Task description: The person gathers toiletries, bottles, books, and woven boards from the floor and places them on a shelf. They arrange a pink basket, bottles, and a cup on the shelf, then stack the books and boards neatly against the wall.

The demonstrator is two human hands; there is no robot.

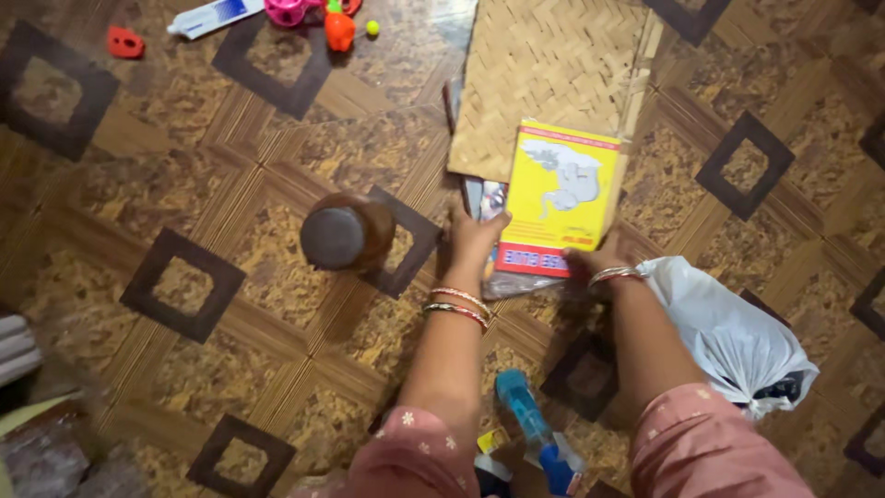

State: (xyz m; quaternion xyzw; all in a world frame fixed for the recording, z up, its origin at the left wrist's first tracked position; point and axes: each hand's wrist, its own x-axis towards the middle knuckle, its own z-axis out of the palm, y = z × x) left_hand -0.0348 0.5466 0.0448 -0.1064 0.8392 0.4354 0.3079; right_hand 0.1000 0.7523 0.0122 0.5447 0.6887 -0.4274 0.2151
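Observation:
My left hand [475, 235] and my right hand [604, 255] both hold a flat yellow packet [558, 198] with a white picture and a red band, down on the patterned floor. Each wrist wears bangles. The left hand grips the packet's left edge, the right hand its lower right corner. Under the packet lie a few thinner packets [486, 198] and a clear wrapper. The packet's top edge overlaps a woven bamboo mat [548, 69].
A brown jar with a dark lid [343, 235] stands left of my left hand. A white plastic bag [733, 337] lies at the right. A blue bottle [530, 420] lies between my arms. Small toys [339, 28], a red piece [124, 41] and a white tube [212, 17] sit at the top.

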